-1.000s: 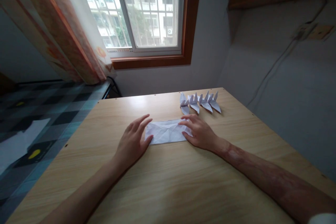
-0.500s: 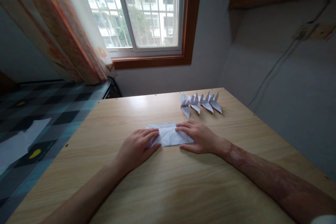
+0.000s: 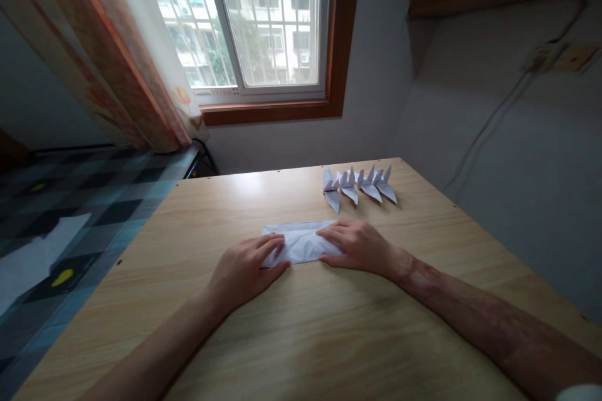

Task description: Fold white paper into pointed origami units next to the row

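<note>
Paper, white and folded into a long flat strip, lies in the middle of the light wooden worktop, pinned at both ends. From my remote seat I see the left hand spread flat, fingers straight, with its fingertips on the strip's left end. The right hand lies just as flat on the right end, fingers pointing across the sheet toward the left. Neither hand is closed around anything; both only press down. Between them a short stretch of crease-marked paper shows bare.

I judge the strip to be very light, thin and limp. It would slide easily on the smooth wood without that pressure, and a draught or a careless sweep could shift it. It takes a crease for good and could tear along a fold line, so it wants a light touch. The best hold, as I read it, is a pinch at one end or along the long near edge, thumb under and fingers over, since the flat middle offers nothing to grip.

Beyond the right hand, near the worktop's far edge, a row of small folded paper figures stands apart from the strip. A barred window and patterned curtain fill the wall behind, and a chequered cover lies off to the left.
</note>
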`<state>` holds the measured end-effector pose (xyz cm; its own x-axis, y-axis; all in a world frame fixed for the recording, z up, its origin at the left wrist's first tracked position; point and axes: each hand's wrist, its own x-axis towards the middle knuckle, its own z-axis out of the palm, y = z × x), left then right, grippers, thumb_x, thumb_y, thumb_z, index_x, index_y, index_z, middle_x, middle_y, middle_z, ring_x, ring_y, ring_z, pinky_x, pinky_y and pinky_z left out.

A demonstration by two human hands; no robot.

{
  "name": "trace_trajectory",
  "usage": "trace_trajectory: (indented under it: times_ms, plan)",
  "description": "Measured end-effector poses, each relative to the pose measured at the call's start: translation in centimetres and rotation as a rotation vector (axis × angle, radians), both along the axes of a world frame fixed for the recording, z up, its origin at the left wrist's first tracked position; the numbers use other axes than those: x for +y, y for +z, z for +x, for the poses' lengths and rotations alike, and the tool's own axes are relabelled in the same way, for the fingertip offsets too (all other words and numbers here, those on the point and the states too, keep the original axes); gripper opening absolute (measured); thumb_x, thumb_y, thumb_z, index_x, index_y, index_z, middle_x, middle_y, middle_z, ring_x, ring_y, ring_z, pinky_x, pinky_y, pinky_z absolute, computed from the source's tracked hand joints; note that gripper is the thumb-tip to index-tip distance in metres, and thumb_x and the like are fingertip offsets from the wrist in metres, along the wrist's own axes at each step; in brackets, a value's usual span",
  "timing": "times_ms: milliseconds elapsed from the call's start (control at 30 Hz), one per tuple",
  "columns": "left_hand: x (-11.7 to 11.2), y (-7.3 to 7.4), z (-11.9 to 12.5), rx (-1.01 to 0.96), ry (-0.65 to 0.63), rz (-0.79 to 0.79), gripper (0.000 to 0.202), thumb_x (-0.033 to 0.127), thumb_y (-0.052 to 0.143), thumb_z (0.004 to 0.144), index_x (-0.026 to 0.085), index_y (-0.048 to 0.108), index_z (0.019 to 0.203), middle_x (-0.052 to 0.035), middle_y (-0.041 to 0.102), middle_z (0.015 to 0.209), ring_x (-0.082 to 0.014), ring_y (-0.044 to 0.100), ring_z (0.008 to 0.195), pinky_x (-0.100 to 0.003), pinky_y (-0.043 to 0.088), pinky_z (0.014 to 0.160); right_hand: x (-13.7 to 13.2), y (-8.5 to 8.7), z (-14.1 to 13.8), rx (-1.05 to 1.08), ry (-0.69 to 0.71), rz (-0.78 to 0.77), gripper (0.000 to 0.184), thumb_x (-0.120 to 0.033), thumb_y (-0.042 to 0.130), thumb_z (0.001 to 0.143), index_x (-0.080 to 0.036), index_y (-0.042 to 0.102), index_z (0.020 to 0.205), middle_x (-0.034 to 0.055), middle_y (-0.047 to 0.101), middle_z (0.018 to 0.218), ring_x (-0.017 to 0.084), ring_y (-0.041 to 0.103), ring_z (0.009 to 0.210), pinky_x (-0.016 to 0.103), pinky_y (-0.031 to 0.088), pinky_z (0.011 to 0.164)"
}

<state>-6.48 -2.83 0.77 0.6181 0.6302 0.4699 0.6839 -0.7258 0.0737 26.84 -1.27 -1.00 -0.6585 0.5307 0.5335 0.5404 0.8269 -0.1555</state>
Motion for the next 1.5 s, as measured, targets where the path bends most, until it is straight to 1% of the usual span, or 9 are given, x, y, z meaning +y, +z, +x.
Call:
trace_trajectory:
  times_ms: [233, 467, 733, 933, 1067, 1200, 1300, 1400, 1500]
  plan:
    - [0.2, 0.3, 0.0, -0.013, -0.043, 0.051, 0.046, 0.057, 0.075, 0.099, 0.023, 0.077, 0.130, -0.0106, 0.080, 0.138, -0.0314, 0.082, 0.115, -0.043, 0.067, 0.102, 0.1, -0.5, 0.4, 0.035, -0.019, 0.029, 0.037, -0.048, 0.073, 0.106, -0.023, 0.072, 0.133, 0.0095, 0.087, 0.114, 0.026, 0.084, 0.102, 0.034, 0.066, 0.088]
    - [-0.4, -0.1, 0.7, 0.035, -0.077, 0.103, 0.024, 0.025, 0.058, 0.112, 0.022, 0.077, 0.126, -0.0075, 0.086, 0.122, -0.0223, 0.085, 0.096, -0.029, 0.065, 0.080, 0.0, -0.9, 0.0, 0.089, -0.061, 0.058, 0.036, -0.049, 0.073, 0.105, -0.022, 0.073, 0.129, 0.0088, 0.087, 0.109, 0.025, 0.085, 0.095, 0.032, 0.064, 0.080]
    - [-0.5, -0.6, 0.1, 0.017, -0.013, 0.094, 0.024, 0.026, 0.056, 0.112, 0.021, 0.076, 0.124, -0.0077, 0.086, 0.116, -0.0210, 0.084, 0.090, -0.026, 0.063, 0.072, -0.1, 0.2, -0.4, 0.074, -0.026, -0.040, 0.069, -0.062, 0.086, 0.088, -0.021, 0.065, 0.140, 0.0135, 0.082, 0.123, 0.034, 0.078, 0.111, 0.047, 0.063, 0.098]
    - [-0.1, -0.3, 0.4, -0.472, 0.148, -0.274, 0.028, 0.047, 0.068, 0.106, 0.022, 0.078, 0.115, -0.0074, 0.083, 0.108, -0.0182, 0.079, 0.080, -0.025, 0.064, 0.065, 0.0, 0.6, -0.4, 0.133, 0.017, -0.021, 0.070, -0.038, 0.082, 0.092, -0.022, 0.055, 0.155, 0.0165, 0.071, 0.148, 0.036, 0.071, 0.130, 0.055, 0.056, 0.113]
    - [0.1, 0.3, 0.5, -0.722, 0.098, -0.651, 0.034, 0.052, 0.076, 0.099, 0.021, 0.076, 0.114, -0.0042, 0.079, 0.087, -0.0165, 0.073, 0.070, -0.023, 0.058, 0.057, 0.2, 0.6, -0.3, 0.283, 0.043, 0.020, 0.034, -0.017, 0.065, 0.105, -0.028, 0.069, 0.137, 0.0088, 0.079, 0.135, 0.029, 0.075, 0.118, 0.050, 0.058, 0.105]
    - [-0.3, 0.2, 0.9, -0.851, -0.089, -1.062, 0.045, 0.046, 0.085, 0.093, 0.022, 0.072, 0.128, -0.0018, 0.076, 0.087, -0.0095, 0.059, 0.056, -0.020, 0.045, 0.049, 0.2, 0.1, -0.2, 0.560, 0.000, -0.122, 0.011, -0.025, 0.066, 0.109, -0.026, 0.077, 0.107, 0.0055, 0.083, 0.106, 0.026, 0.077, 0.102, 0.045, 0.059, 0.099]
    - [-0.9, 0.0, 1.5, -0.868, -0.164, -1.122, 0.052, 0.040, 0.090, 0.089, 0.022, 0.070, 0.133, -0.0059, 0.078, 0.104, -0.0094, 0.061, 0.064, -0.020, 0.047, 0.054, 0.2, -0.8, -0.2, 0.735, -0.119, -0.302, 0.017, -0.038, 0.070, 0.108, -0.024, 0.076, 0.101, 0.0030, 0.078, 0.089, 0.023, 0.074, 0.087, 0.037, 0.061, 0.085]
    - [-1.1, 0.2, 1.8, -0.873, -0.140, -1.081, 0.042, 0.043, 0.085, 0.095, 0.020, 0.073, 0.128, -0.0033, 0.074, 0.090, -0.0119, 0.062, 0.069, -0.021, 0.047, 0.059, 0.5, -1.7, -0.3, 0.891, -0.197, -0.393, 0.023, -0.048, 0.071, 0.107, -0.026, 0.071, 0.116, 0.0015, 0.075, 0.089, 0.020, 0.071, 0.077, 0.031, 0.059, 0.069]
    - [-0.9, 0.4, 1.9, -0.909, -0.089, -1.062, 0.039, 0.048, 0.081, 0.096, 0.018, 0.075, 0.119, -0.0021, 0.071, 0.082, -0.0137, 0.061, 0.069, -0.023, 0.045, 0.059, 1.0, -2.1, -0.3, 0.915, -0.196, -0.391, 0.035, -0.050, 0.069, 0.107, -0.029, 0.060, 0.135, 0.0024, 0.074, 0.099, 0.021, 0.070, 0.082, 0.032, 0.062, 0.072]
